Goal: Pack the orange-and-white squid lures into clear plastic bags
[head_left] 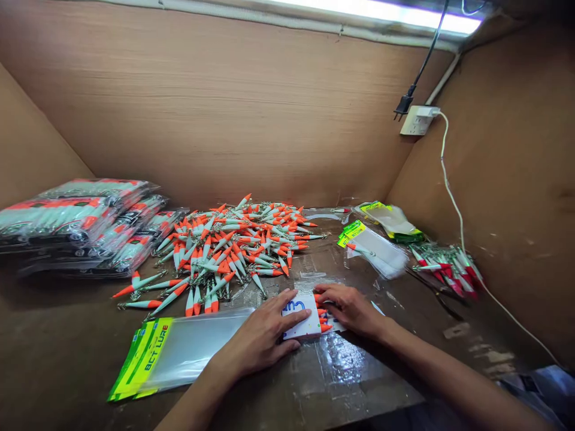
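Note:
A small white box (300, 322) with blue lettering lies on the table in front of me. My left hand (269, 326) grips it, fingers over the far side and top, thumb along the near edge. Orange tips of several fishing lures (324, 327) stick out of its right end. Bent over those tips is my right hand (353, 308), its fingers closed against them; a white printed flap (336, 323) shows beneath it. Beyond both hands spreads a big heap of orange-and-white fishing lures (233, 239) with metal hooks.
Clear bags with green-yellow headers (179, 350) lie left of my left hand. More such bags (377, 248) rest at back right, beside red-and-white lures (442, 269). Packed lures (85, 221) are stacked at left. A white cable (453, 197) runs down from an outlet (415, 121).

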### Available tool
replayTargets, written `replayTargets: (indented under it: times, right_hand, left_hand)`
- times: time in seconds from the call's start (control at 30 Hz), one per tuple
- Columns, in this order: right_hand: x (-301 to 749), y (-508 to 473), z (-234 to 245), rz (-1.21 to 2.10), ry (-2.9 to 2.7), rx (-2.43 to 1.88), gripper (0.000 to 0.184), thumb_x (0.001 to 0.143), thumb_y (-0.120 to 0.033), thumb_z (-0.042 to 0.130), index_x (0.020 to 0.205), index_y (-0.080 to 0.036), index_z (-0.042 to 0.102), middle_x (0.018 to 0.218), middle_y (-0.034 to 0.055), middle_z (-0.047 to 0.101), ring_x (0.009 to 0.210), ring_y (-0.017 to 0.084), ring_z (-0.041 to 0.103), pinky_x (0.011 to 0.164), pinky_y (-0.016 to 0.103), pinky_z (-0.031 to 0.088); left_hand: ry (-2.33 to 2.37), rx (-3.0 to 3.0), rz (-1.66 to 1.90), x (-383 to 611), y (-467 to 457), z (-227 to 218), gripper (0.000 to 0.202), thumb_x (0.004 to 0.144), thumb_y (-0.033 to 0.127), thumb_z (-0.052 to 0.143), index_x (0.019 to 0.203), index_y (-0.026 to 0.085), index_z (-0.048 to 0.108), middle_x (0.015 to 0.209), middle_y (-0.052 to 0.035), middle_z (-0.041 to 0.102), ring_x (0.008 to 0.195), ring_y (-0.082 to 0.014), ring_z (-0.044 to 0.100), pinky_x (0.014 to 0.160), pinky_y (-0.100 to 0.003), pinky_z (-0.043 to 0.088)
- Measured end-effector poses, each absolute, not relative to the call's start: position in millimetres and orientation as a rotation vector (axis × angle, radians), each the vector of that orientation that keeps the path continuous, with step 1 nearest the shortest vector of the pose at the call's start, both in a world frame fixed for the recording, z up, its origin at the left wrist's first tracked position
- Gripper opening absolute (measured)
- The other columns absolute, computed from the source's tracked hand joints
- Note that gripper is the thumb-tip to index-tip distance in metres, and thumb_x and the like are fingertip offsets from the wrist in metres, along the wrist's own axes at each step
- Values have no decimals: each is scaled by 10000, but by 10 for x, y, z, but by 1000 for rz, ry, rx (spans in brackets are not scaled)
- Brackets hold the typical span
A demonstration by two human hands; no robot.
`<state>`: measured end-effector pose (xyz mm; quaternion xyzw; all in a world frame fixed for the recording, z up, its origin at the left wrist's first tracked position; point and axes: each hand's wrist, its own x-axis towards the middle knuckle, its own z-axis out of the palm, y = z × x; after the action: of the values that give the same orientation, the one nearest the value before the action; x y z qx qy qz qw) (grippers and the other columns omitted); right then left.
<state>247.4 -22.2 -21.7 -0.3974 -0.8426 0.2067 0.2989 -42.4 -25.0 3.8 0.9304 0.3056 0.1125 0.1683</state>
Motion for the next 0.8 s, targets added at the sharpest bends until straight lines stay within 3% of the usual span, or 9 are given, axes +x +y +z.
replayTargets:
  times: [0.13, 0.27, 0.47, 0.7, 0.8]
  right_hand:
    - [2475, -178, -209, 460, -2237, -1148, 57, 887, -218, 694, 941, -225, 709, 1058, 65, 684, 1017, 216, 635, 889, 349, 503]
    - [2418, -167, -260, 496, -2246, -1116, 53, 933, -197, 631, 939, -208, 683, 941, 45, 709, 899, 188, 652, 829, 314, 509]
    - [2429, -216, -245, 672, -2148, -1081, 96, 952, -190, 601, 994, -212, 684, 988, 37, 725, 900, 171, 676, 827, 287, 512]
    - [2444, -263, -150, 600, -2205, -1087, 114, 933, -282, 640, 946, -205, 723, 955, 65, 699, 927, 201, 646, 840, 324, 502]
    - [2414, -298, -177, 556, -2177, -1102, 188, 937, -281, 630, 1096, -206, 695, 1036, 84, 716, 991, 220, 644, 889, 353, 500]
  left_hand:
    - [865, 2668, 323, -417, -252, 24, 689, 874, 346, 683, 1489, 415, 382, 1636, -55, 233, 1441, -336, 350, 1141, -542, 368]
    - [858, 2674, 317, -416, -256, 11, 692, 889, 315, 658, 1504, 411, 354, 1644, -50, 208, 1457, -335, 323, 1151, -540, 357]
    - [875, 2666, 286, -417, -267, 36, 708, 881, 338, 672, 1507, 411, 349, 1643, -52, 207, 1467, -345, 298, 1152, -541, 357]
    - [891, 2709, 312, -374, -277, -4, 646, 899, 378, 656, 1487, 402, 391, 1641, -62, 212, 1465, -361, 291, 1139, -575, 352]
    - [911, 2704, 329, -357, -280, -24, 626, 908, 372, 643, 1485, 395, 400, 1629, -63, 246, 1444, -351, 330, 1137, -557, 362]
